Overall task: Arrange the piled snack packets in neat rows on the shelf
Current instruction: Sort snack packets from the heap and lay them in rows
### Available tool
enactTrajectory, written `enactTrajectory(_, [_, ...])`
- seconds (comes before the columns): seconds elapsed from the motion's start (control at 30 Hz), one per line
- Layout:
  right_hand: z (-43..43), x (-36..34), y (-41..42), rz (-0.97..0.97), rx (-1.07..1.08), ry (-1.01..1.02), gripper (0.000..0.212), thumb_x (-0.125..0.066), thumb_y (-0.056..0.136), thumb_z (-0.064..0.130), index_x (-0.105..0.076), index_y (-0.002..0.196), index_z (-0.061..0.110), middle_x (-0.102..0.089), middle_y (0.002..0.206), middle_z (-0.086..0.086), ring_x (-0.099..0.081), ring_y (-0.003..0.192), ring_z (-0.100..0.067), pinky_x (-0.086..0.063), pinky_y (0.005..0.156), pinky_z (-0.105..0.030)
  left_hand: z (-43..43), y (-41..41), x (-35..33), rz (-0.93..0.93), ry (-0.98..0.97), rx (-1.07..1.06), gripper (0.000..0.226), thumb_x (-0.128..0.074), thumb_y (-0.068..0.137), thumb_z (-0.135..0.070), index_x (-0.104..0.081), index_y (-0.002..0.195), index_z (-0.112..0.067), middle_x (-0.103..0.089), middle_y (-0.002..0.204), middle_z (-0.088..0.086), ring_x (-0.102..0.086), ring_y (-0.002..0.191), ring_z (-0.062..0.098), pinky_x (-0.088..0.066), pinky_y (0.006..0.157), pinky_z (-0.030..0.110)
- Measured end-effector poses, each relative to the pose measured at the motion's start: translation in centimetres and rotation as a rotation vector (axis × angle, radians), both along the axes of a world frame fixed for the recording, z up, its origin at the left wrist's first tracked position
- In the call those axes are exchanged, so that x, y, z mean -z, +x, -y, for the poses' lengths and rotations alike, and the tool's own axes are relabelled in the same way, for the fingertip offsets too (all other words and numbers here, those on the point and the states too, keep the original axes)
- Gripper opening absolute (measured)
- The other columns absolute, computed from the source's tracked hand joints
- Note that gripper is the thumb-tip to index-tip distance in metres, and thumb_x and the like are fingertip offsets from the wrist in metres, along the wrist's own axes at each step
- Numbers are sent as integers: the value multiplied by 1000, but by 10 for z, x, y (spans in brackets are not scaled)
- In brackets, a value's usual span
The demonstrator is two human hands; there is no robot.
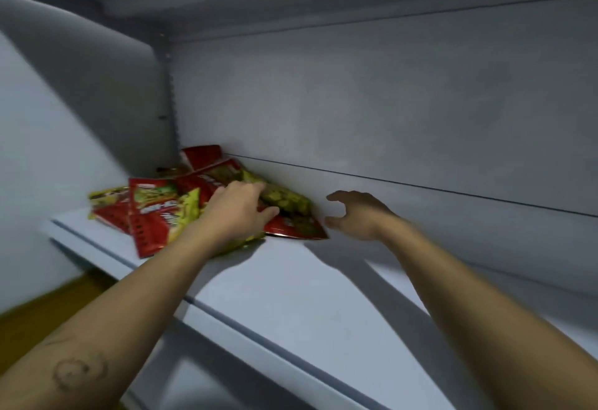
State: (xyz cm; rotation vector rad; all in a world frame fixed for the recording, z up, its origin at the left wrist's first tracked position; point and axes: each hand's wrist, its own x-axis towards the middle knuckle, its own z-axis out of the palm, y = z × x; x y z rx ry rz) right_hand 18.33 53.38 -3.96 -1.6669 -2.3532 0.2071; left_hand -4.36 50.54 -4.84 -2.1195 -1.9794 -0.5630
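The pile of snack packets (155, 212) lies heaped in the shelf's (291, 296) back left corner. The left hand (238, 212) reaches onto that heap, fingers and thumb curled around one red and green packet (293, 215) at its right side. The right hand (359, 215) hovers above the shelf's back, just right of that packet, fingers spread and holding nothing.

Premises: probably a shop or stockroom. Evidence: grey sheet-metal display shelf (291, 280); perforated metal upright (170, 86) in back corner; plain grey back panel (372, 102); red-and-yellow foil snack packets (155, 212), several alike, piled.
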Motion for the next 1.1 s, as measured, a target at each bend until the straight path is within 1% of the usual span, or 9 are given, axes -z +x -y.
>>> enactTrajectory(0.23, [-40,11,-143,32,-128,58,36,-66,88,49,-70,106,18,-69,106,-6,-61,93,-23,-49,76,-32,2,-130,-1,-80,0,-207,54,-52,93,-61,-56,132,-23,-64,128,5,-58,116,27,-50,93,43])
enactTrajectory(0.33, [-46,16,-173,63,-102,52,34,-68,86,50,-68,90,16,-65,93,-4,-60,85,-23,-43,62,-31,-5,-145,6,-53,-157,-231,67,-53,91,-64,-45,143,-22,-60,133,6,-57,120,28,-51,93,41])
enactTrajectory(0.5, [-40,22,-192,139,-10,210,35,-62,90,52,-60,89,17,-57,84,-1,-57,81,-24,-42,64,-30,-23,-149,26,86,-245,-168,79,-60,89,-59,-29,149,-17,-56,135,10,-57,117,30,-52,92,42])
enactTrajectory(0.6, [-34,22,-205,86,-65,195,38,-62,89,55,-70,93,18,-62,85,1,-60,85,-22,-44,67,-30,-28,-148,28,181,-279,-128,86,-63,90,-53,-19,153,-16,-56,133,11,-57,116,30,-52,91,39])
enactTrajectory(0.7, [-28,23,-221,28,-100,102,38,-66,83,59,-71,86,22,-63,78,5,-62,80,-18,-46,64,-29,-32,-154,26,331,-330,-88,80,-70,87,-47,-26,148,-18,-57,131,8,-57,113,27,-52,93,39])
enactTrajectory(0.77, [-23,23,-230,37,-65,87,44,-63,83,61,-58,74,19,-56,74,4,-59,78,-19,-44,64,-31,-31,-157,25,422,-323,-102,74,-72,87,-42,-31,144,-18,-55,127,7,-55,107,24,-51,88,36])
enactTrajectory(0.83, [-18,23,-237,91,-26,94,49,-63,82,63,-50,79,16,-53,82,2,-57,84,-23,-42,68,-33,-30,-160,25,508,-301,-139,66,-73,87,-39,-36,136,-15,-54,117,6,-54,101,24,-48,79,34])
enactTrajectory(0.97, [-8,27,-248,141,-16,81,49,-69,80,59,-61,103,16,-58,97,-2,-59,96,-26,-44,71,-33,-31,-165,31,591,-238,-155,42,-70,89,-38,-52,116,-10,-62,111,9,-59,97,26,-51,79,35])
enactTrajectory(1.1, [0,32,-251,16,5,79,47,-75,80,43,-62,112,12,-63,106,-7,-61,98,-28,-45,71,-33,-25,-160,30,631,-95,-167,52,-67,91,-35,-47,131,-9,-53,114,6,-52,99,23,-43,81,32])
